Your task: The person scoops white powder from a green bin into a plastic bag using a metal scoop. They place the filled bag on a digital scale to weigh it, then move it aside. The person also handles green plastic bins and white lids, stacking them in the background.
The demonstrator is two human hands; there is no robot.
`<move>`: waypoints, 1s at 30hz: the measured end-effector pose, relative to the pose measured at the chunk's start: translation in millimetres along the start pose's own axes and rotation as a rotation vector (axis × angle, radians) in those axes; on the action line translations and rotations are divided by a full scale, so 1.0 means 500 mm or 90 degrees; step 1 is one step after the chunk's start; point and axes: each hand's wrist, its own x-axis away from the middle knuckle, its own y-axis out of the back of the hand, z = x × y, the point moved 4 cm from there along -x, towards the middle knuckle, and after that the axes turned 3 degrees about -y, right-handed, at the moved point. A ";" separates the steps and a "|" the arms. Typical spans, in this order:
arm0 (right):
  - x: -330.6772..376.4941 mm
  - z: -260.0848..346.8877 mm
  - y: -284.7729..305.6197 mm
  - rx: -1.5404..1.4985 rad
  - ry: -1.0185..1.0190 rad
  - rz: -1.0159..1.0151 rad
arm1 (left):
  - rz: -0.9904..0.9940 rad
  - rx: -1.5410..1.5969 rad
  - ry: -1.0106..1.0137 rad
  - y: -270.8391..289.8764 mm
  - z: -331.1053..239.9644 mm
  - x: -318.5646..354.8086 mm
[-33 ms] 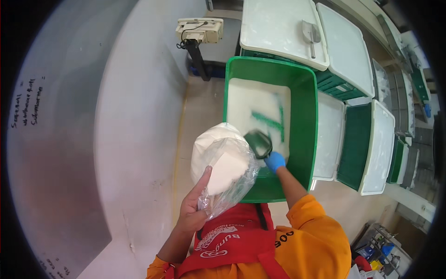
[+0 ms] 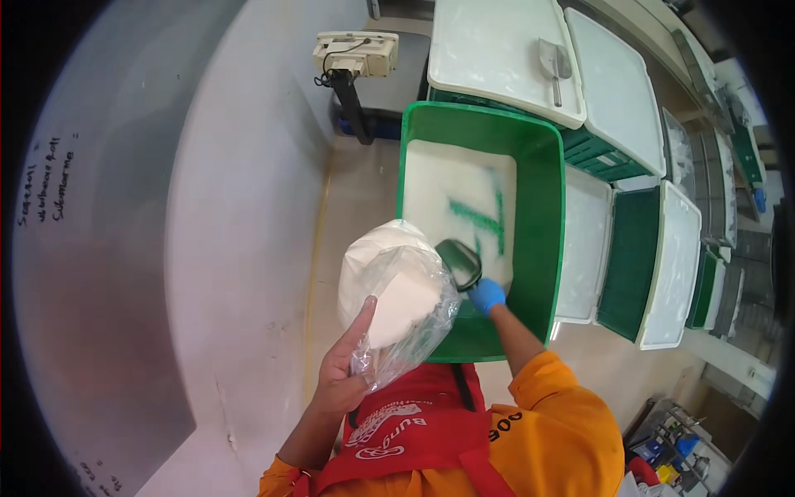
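My left hand [image 2: 341, 373] is bare and closed on the side of a clear plastic bag [image 2: 443, 327] filled with white powder [image 2: 397, 302]. The thumb lies along the bag's front, while the other fingers are mostly hidden. A blue glove covers my right hand [image 2: 487, 296], which is wrapped round the handle of a dark green scoop [image 2: 458, 263]. The scoop's mouth is close beside the bag's right edge, above a deep green bin [image 2: 540, 215]. A thin layer of white powder [image 2: 451, 178] covers most of the bin's floor, with green streaks showing through.
Green bins with white lids [image 2: 505, 50] stand beyond and to the right. A metal scoop [image 2: 553, 66] rests on one lid. A scale with a raised display [image 2: 356, 54] stands at the far left, near a pale wall [image 2: 248, 207]. Shelves and supplies [image 2: 675, 447] are at the lower right.
My right hand and the scoop have shifted slightly nearer to me. The bag and my left hand look almost unchanged.
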 end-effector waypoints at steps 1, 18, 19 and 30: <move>0.015 -0.003 -0.031 0.004 -0.018 0.017 | 0.013 0.002 -0.005 0.000 -0.006 -0.003; -0.426 0.249 0.028 -0.478 0.077 -0.273 | -0.001 -0.108 0.074 0.030 0.022 0.028; -0.384 0.246 0.037 -0.426 0.091 -0.299 | -0.011 -0.111 0.069 0.029 0.022 0.032; 0.025 0.052 0.228 -0.394 0.051 -0.449 | 0.025 -0.141 -0.003 0.007 0.020 0.041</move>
